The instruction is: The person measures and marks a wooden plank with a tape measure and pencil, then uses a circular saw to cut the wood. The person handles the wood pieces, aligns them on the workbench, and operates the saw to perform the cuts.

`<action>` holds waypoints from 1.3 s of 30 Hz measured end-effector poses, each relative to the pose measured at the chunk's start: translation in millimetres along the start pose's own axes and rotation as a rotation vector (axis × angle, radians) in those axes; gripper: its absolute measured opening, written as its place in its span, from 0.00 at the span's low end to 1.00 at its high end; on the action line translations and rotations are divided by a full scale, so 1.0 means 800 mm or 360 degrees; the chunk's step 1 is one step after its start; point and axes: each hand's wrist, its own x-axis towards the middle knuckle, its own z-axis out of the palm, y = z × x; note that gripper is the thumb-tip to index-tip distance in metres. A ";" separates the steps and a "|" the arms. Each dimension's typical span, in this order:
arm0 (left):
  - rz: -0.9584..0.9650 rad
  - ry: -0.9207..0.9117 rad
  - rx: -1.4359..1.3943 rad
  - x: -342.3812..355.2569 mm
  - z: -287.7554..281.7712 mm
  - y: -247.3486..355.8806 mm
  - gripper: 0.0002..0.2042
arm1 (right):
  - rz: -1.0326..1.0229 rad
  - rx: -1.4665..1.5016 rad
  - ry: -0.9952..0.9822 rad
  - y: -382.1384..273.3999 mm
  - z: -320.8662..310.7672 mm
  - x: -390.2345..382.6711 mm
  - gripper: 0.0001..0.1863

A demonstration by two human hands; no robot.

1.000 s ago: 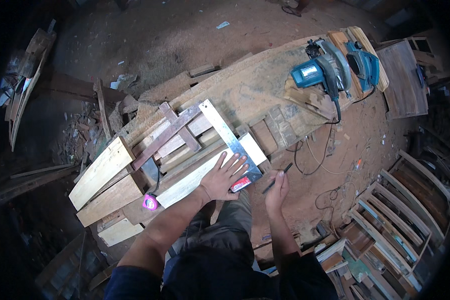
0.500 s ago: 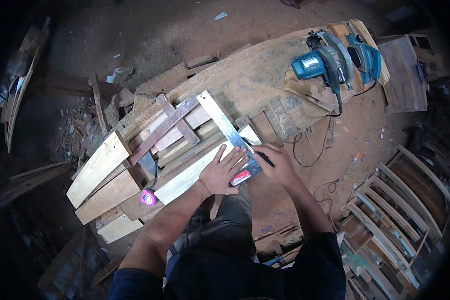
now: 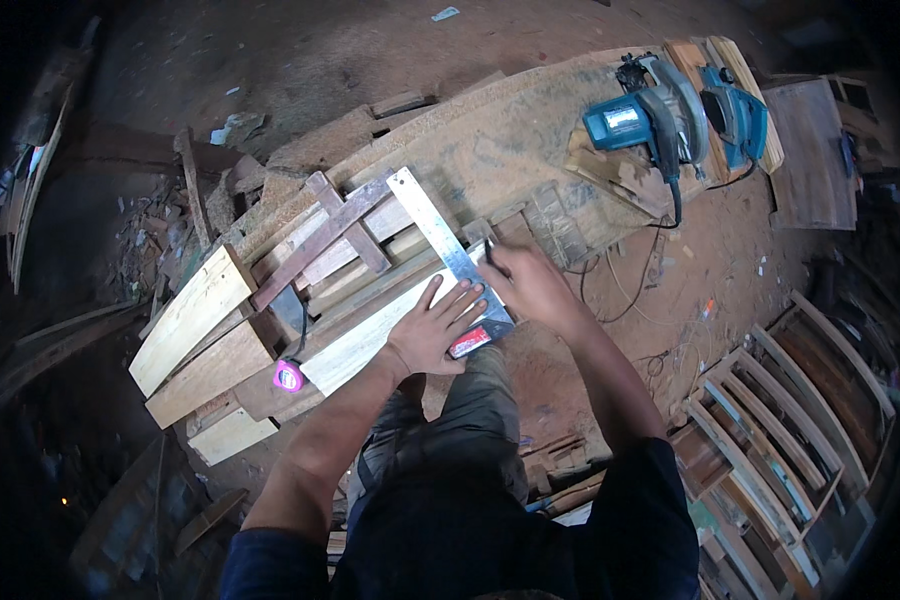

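A pale, narrow board lies across the bench, with a metal try square laid over it. My left hand rests flat on the board and the square, fingers spread, beside the square's dark stock with its red label. Just right of the blade, my right hand is closed around a slim black pen. The pen's upper end shows; its tip is hidden by my fingers. Left of the board sits a pink tape measure.
Crossed dark wood strips and other pale boards cover the bench's left part. At its far right stand a teal circular saw and a teal electric planer. Curved wooden frames are at the lower right.
My right hand has moved away from me along the square's blade, and the pen is now more upright. My left hand stays on the square. The whole view has shifted slightly.
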 end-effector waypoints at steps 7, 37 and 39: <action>-0.0078 0.0066 -0.0110 -0.004 -0.006 0.010 0.52 | -0.0237 0.0639 0.0600 -0.017 -0.004 0.037 0.16; -0.1449 0.1595 -0.0619 0.034 -0.038 -0.047 0.17 | 0.0235 0.0375 0.0849 0.186 -0.116 -0.043 0.19; -0.1309 0.1260 -0.0792 0.030 -0.044 0.034 0.18 | 0.0211 0.1241 0.0387 0.128 -0.100 -0.063 0.18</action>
